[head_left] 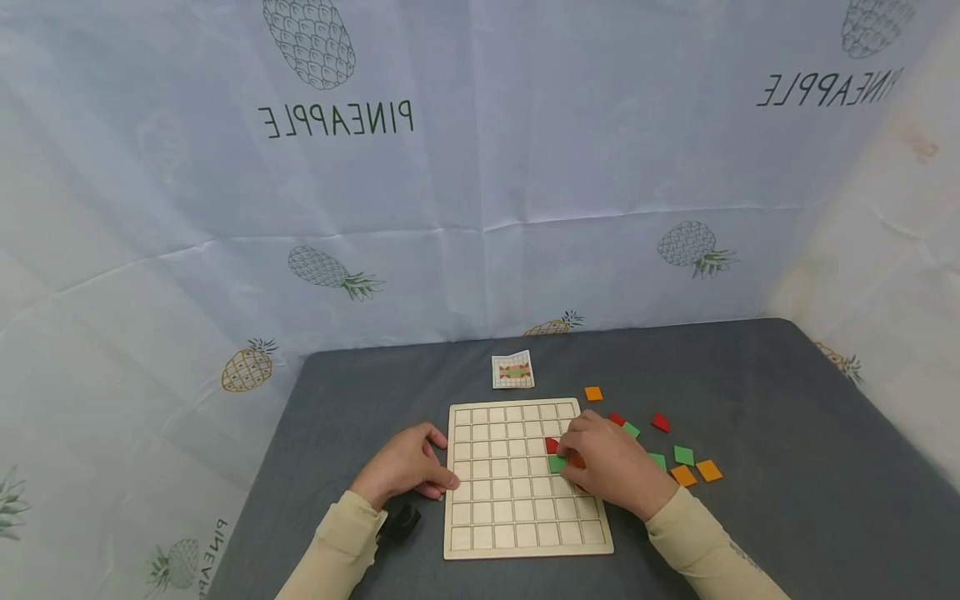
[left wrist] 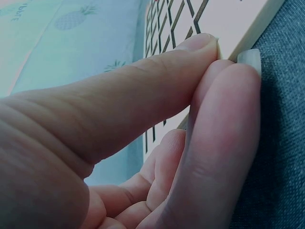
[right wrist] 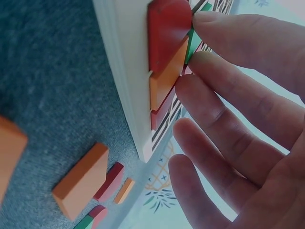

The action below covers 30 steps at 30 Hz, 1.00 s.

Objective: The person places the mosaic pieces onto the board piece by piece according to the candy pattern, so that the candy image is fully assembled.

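**Two hands at the board: the left hand (head_left: 408,463) pinches its edge, the right hand (head_left: 611,460) reaches over the tiles**

The grid board (head_left: 502,533) lies flat on the grey bench (head_left: 757,392), between the two hands. Both forearms, in pale yellow sleeves (head_left: 333,546), come from the near side and turn inward. The left hand holds the board's left edge: its thumb is on the top face, and the fingers are bent at the side and below.

The right hand is over the board's right part, palm down, with the fingers spread and slightly bent. Its thumb and index finger are at a green tile (head_left: 556,464); I cannot tell if they pinch it or only touch it. An orange tile (right wrist: 167,76) and a round-ended red tile (right wrist: 169,33) lie on the board close to these fingertips.

To the right of the right hand, loose tiles (head_left: 708,471) in orange, green and red are scattered. Farther ahead of both hands lies a small pattern card (head_left: 513,371). Near the left wrist is a black object (head_left: 403,522).
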{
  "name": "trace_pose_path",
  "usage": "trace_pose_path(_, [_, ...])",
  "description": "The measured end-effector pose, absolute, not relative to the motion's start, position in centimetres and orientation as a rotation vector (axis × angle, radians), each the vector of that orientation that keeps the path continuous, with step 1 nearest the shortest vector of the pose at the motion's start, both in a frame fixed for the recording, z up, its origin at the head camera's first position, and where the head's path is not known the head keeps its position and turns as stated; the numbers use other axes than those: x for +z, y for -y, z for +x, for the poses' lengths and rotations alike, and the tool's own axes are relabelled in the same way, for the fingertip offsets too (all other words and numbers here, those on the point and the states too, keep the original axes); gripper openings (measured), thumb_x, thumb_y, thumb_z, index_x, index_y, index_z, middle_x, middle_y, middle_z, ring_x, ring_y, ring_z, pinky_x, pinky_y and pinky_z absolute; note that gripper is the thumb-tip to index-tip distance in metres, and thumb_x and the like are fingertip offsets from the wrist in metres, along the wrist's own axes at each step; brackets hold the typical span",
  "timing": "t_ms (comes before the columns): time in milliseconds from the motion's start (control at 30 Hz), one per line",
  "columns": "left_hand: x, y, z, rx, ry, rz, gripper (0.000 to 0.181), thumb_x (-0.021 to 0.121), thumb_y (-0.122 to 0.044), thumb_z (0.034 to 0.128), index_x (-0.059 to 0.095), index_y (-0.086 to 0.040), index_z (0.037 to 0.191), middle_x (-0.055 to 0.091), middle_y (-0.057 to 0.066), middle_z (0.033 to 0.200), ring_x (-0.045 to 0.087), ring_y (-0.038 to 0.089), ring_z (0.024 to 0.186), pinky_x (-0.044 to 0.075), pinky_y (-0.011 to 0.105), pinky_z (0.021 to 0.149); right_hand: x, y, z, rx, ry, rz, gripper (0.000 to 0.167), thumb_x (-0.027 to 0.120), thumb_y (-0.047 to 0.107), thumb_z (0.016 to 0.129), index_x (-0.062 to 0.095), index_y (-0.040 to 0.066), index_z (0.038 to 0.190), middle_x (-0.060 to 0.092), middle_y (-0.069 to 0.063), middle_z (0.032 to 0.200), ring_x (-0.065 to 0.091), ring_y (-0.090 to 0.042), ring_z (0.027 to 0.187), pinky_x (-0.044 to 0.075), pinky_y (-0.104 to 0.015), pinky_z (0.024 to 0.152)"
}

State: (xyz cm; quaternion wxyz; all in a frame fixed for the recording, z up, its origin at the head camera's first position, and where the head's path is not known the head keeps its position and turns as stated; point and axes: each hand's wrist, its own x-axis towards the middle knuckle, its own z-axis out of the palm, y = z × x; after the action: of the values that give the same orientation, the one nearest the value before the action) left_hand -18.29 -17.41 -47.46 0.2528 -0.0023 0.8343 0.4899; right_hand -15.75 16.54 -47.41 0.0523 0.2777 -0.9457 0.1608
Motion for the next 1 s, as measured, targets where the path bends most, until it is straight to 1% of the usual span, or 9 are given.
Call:
trace_pose_path(267, [-47.5, 17.3, -18.4, 1.331, -2.266, 0.012, 0.061, 0.097, -0.006, 0.0774, 0.06, -0.002, 0.126, 0.064, 0.017, 0.093, 0.075, 0.022, 0.066, 0.068, 0.04, 0.064, -47.3, -16.7, -15.7, 0.505, 2.87, 0.843, 0.017, 0.095, 0.019, 0.083, 0.082, 0.021, 0.094, 0.069, 0.01, 0.091, 0.054, -0.009, 0.09, 0.054, -0.026, 0.072])
trace_pose_path(433, [-47.6, 17.1, -18.4, 1.322, -2.264, 0.009, 0.062, 0.098, -0.007, 0.0768, 0.06, -0.002, 0.125, 0.064, 0.017, 0.093, 0.075, 0.023, 0.066, 0.068, 0.039, 0.064, -46.5, -17.8, -15.4, 0.577, 2.88, 0.765, 0.012, 0.092, 0.021, 0.088, 0.081, 0.023, 0.094, 0.069, 0.01, 0.092, 0.055, -0.009, 0.092, 0.053, -0.024, 0.068])
trace_pose_path(533, [-47.7, 17.1, -18.3, 1.322, -2.265, 0.01, 0.062, 0.098, -0.007, 0.0768, 0.06, -0.002, 0.125, 0.064, 0.017, 0.092, 0.075, 0.022, 0.066, 0.068, 0.039, 0.065, -45.8, -19.2, -15.3, 0.561, 2.886, 0.688, 0.011, 0.09, 0.018, 0.09, 0.081, 0.023, 0.095, 0.069, 0.01, 0.095, 0.057, -0.011, 0.094, 0.053, -0.024, 0.068])
trace_pose_path(633, [-47.7, 17.2, -18.2, 1.326, -2.271, 0.009, 0.062, 0.098, -0.006, 0.0768, 0.06, -0.001, 0.125, 0.064, 0.017, 0.092, 0.075, 0.022, 0.065, 0.068, 0.039, 0.064, -45.2, -21.1, -15.2, 0.497, 2.895, 0.642, 0.012, 0.089, 0.015, 0.091, 0.082, 0.022, 0.096, 0.07, 0.009, 0.099, 0.059, -0.012, 0.097, 0.057, -0.027, 0.07])
trace_pose_path(867, [-47.5, 17.4, -18.2, 1.326, -2.27, 0.013, 0.063, 0.098, -0.005, 0.0768, 0.06, -0.001, 0.126, 0.064, 0.017, 0.091, 0.075, 0.022, 0.066, 0.068, 0.039, 0.064, -45.2, -25.1, -14.1, 0.425, 2.982, 0.564, 0.014, 0.089, 0.018, 0.091, 0.081, 0.025, 0.098, 0.068, 0.012, 0.099, 0.057, -0.009, 0.093, 0.058, -0.028, 0.069])
trace_pose_path(1000, [-47.4, 17.4, -18.3, 1.322, -2.278, 0.005, 0.062, 0.098, -0.005, 0.0767, 0.06, -0.001, 0.126, 0.064, 0.017, 0.092, 0.075, 0.021, 0.065, 0.068, 0.038, 0.063, -45.4, -26.6, -13.3, 0.447, 3.001, 0.558, 0.012, 0.088, 0.018, 0.091, 0.081, 0.026, 0.098, 0.068, 0.013, 0.098, 0.059, -0.011, 0.092, 0.057, -0.028, 0.069])
